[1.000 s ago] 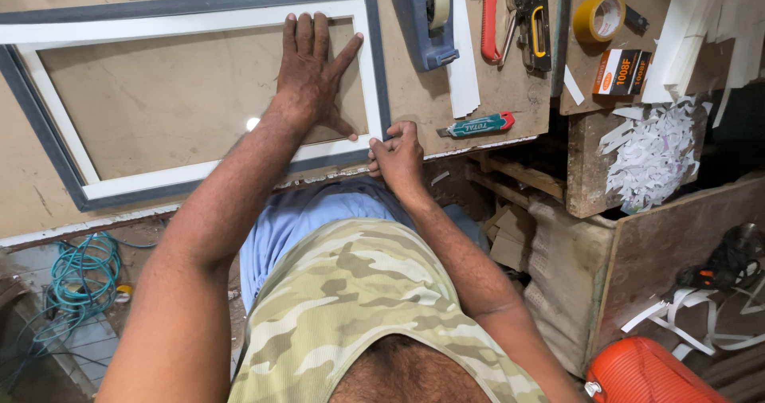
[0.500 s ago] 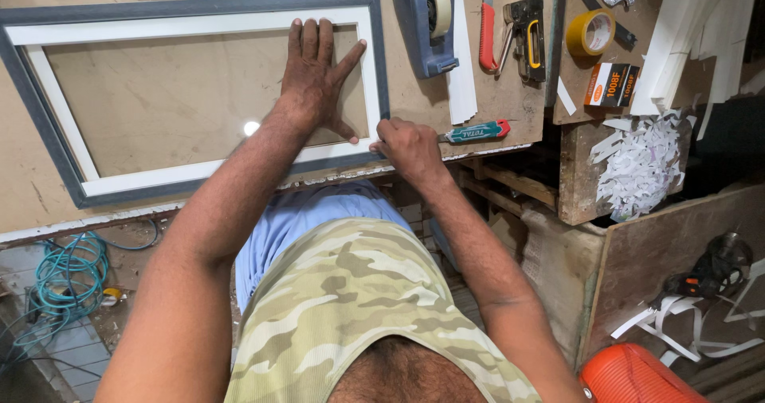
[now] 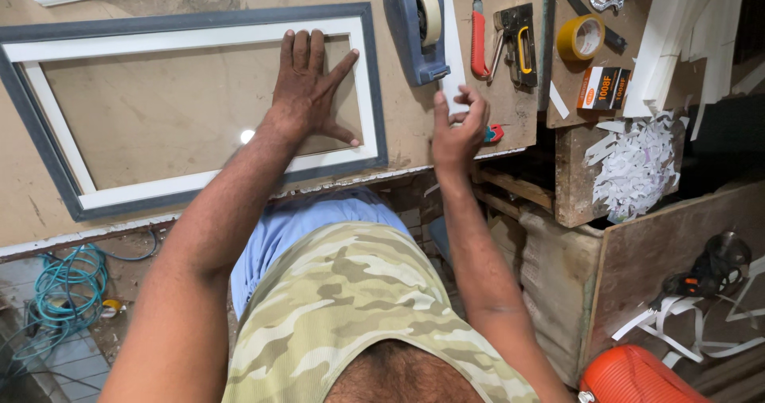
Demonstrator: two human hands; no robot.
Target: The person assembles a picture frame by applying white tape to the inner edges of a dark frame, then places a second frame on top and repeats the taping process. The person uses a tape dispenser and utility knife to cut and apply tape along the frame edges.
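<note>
A white strip is pinched at its near end between the fingers and thumb of the right hand, lying flat on the bench just beside the tape dispenser. The left hand is spread flat, pressed on the glass inside the frame. A red knife and stapler lie right of the strip.

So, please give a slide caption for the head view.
Left hand pressed flat inside a picture frame; right hand grasps a white strip beside a tape dispenser.
</note>
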